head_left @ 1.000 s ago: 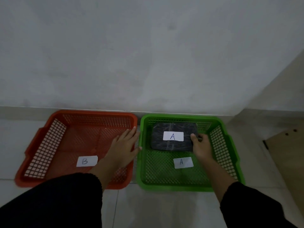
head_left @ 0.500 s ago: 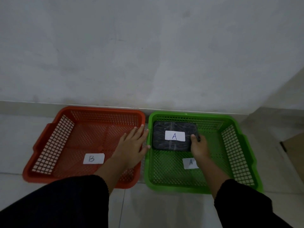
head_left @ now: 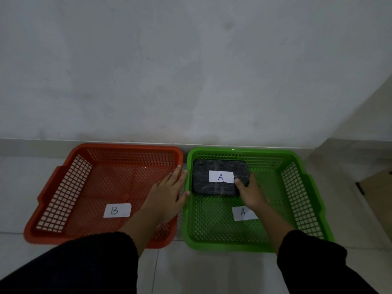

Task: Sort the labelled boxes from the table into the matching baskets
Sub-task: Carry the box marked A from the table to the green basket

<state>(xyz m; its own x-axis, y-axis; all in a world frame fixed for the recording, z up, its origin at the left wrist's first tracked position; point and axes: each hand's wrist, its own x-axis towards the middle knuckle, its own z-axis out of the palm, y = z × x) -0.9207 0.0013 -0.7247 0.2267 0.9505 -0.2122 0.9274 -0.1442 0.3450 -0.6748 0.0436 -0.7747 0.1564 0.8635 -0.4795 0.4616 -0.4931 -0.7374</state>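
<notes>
One dark box (head_left: 219,179) marked A already lies inside the green basket (head_left: 301,209), at the far left corner of it, flat on the mesh floor, its white label facing up. That basket carries its own A tag (head_left: 244,213) on the floor nearer the person, so the match looks right. The right hand (head_left: 250,194) rests at the box's near right corner, thumb on top beside the label, the other fingers curled round the right end; I judge it is setting the box down or nudging it square, though whether the grip is firm or merely touching I cannot tell.

The left hand (head_left: 167,194) lies flat over the right side of the orange basket (head_left: 63,187), which stands just left of the green basket, fingers stretched out and close together, their tips reaching the orange rim, holding nothing. The orange basket shows only its B tag (head_left: 117,210) and bare mesh, so no B box has gone in.

What is left I cannot gauge: no other boxes and no table appear anywhere, only the pale tiled floor (head_left: 201,272) under the baskets. The green basket's A tag is partly covered by the right wrist, the far fingers of that hand are hidden behind the box, and the dim light blurs the box's wrapping.
</notes>
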